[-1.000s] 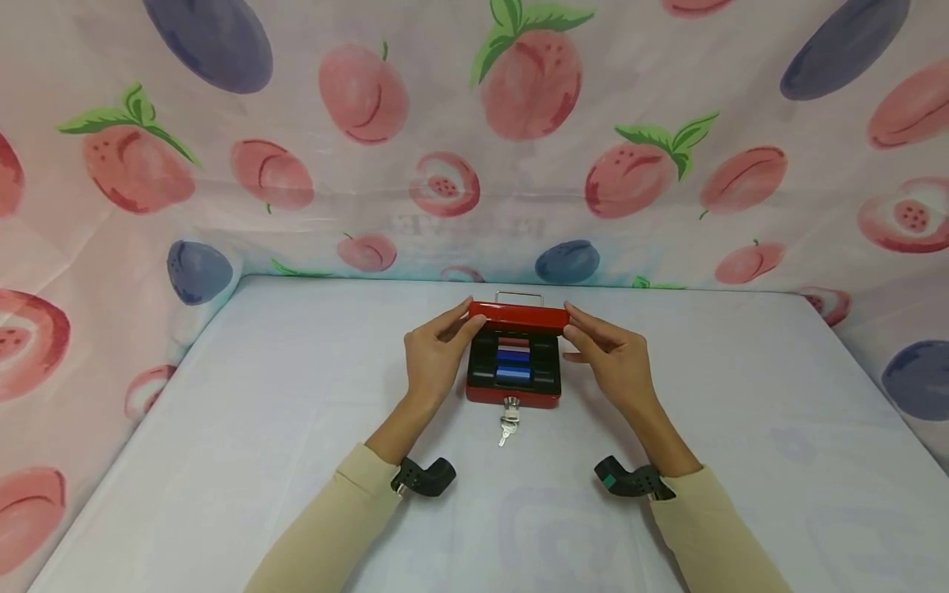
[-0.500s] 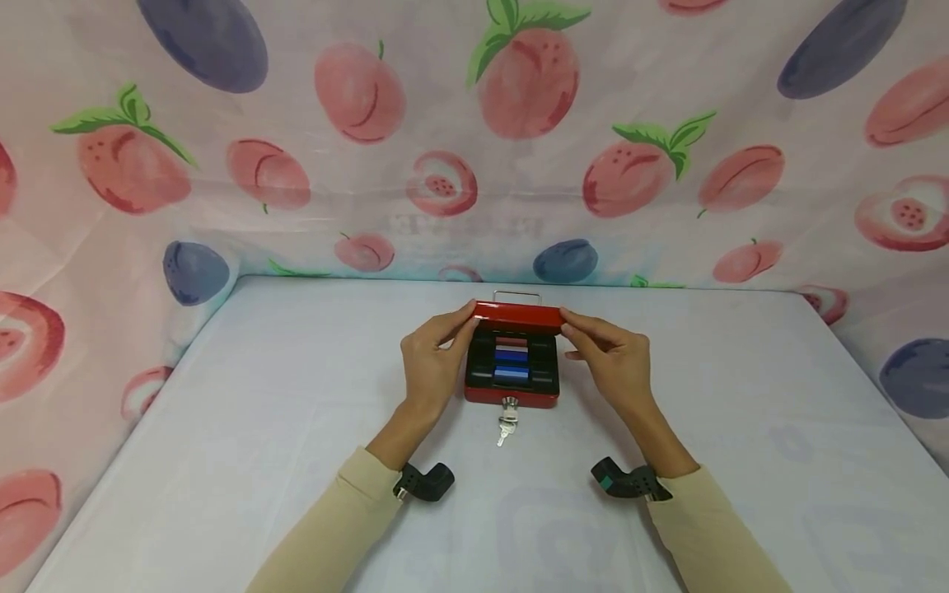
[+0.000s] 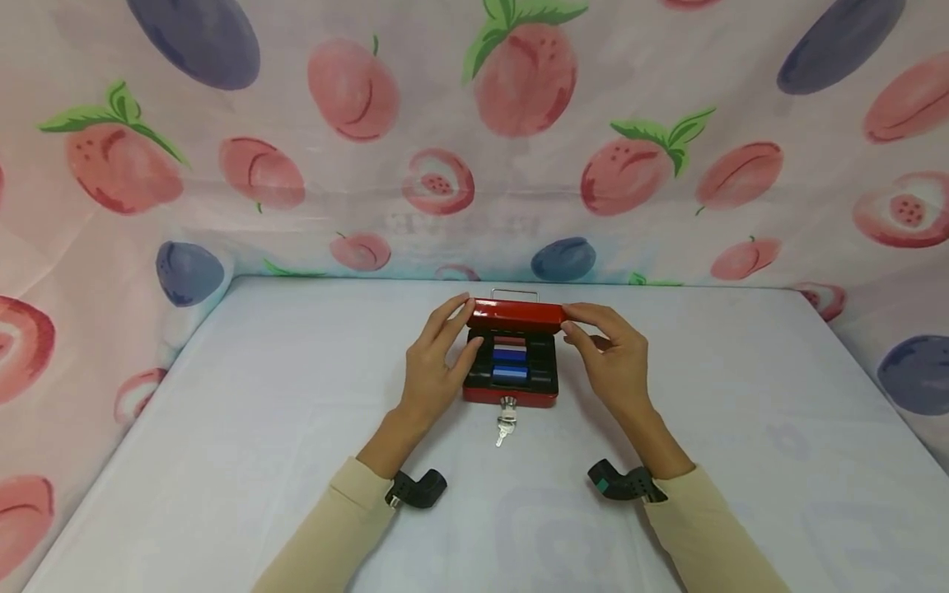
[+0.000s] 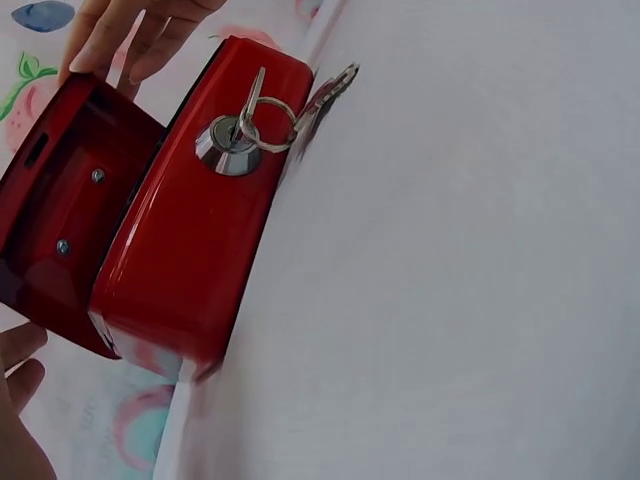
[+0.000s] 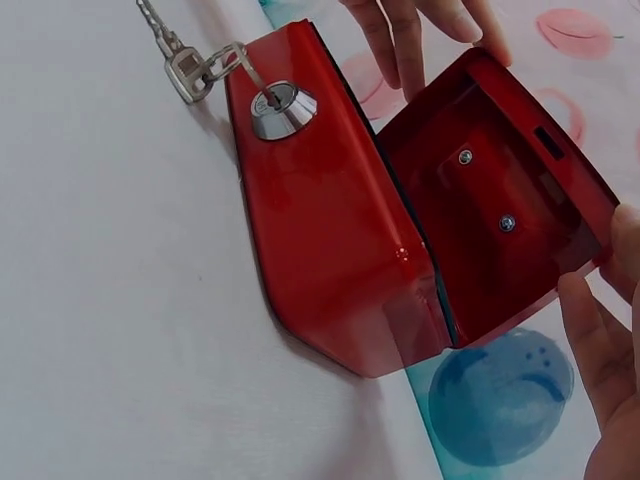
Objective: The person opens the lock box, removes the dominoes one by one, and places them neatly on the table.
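Between our two hands sits a glossy red metal cash box (image 3: 474, 396), its red metal lid (image 3: 516, 314) tilted up. Our right hand (image 3: 621, 362) pinches the lid's right corner; our left hand (image 3: 428, 371) only touches its left corner with straight fingers, the thumb away from it. We judge the lid could drop if the right pinch slipped, since the left gives little support. That thumb, beside the left edge of the black tray (image 3: 548, 354), stands in the lid's way and might get nipped. Uneven pushing by our hands could also twist the lid or slide the box.

Nearer us than both hands, silver metal keys (image 3: 506, 430) hang out from the round silver lock (image 4: 230, 150), where a sleeve could catch them. Blue-and-white blocks (image 3: 510, 373) lie in the tray between our hands. Beyond our fingertips, a thin wire handle (image 3: 515, 291) rises behind the lid, over the white table (image 3: 311, 395).
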`<action>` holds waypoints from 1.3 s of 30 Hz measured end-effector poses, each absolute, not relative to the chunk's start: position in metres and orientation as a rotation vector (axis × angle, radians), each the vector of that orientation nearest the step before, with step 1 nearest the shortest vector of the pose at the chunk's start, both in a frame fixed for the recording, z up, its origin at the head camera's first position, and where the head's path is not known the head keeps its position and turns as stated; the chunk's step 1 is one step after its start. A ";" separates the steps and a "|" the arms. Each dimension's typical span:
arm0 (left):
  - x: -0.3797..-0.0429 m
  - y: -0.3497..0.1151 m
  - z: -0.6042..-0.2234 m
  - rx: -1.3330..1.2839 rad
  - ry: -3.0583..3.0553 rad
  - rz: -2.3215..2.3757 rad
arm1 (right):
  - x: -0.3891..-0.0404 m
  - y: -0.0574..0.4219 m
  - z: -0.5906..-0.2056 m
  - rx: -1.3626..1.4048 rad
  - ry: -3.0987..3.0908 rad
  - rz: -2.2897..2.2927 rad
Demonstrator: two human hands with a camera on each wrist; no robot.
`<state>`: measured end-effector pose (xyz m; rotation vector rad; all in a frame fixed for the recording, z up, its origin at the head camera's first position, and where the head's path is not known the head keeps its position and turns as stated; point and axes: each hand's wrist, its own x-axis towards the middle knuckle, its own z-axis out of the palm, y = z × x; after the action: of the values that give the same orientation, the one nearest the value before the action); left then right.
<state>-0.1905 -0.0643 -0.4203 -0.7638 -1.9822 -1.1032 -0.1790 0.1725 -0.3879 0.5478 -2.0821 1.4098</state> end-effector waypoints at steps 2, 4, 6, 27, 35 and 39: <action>-0.191 -0.066 -0.420 -0.787 -1.992 -1.103 | -0.184 0.175 -0.394 0.555 -2.087 1.382; -0.191 -0.067 -0.419 -0.799 -2.005 -1.110 | -0.187 0.178 -0.399 0.560 -2.092 1.342; -0.191 -0.068 -0.419 -0.805 -2.016 -1.117 | -0.188 0.180 -0.400 0.574 -2.088 1.316; -0.189 -0.070 -0.410 -0.843 -2.165 -1.049 | -0.166 0.168 -0.372 0.729 -2.106 1.203; -0.189 -0.073 -0.407 -0.820 -2.314 -1.173 | -0.168 0.171 -0.373 0.767 -2.204 1.217; -0.190 -0.075 -0.406 -0.821 -2.362 -1.232 | -0.168 0.171 -0.369 0.785 -2.255 1.232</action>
<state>-0.1896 -0.0747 -0.4062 -0.8207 -2.3618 -1.2320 -0.1675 0.1713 -0.3692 0.7853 -2.2551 1.2316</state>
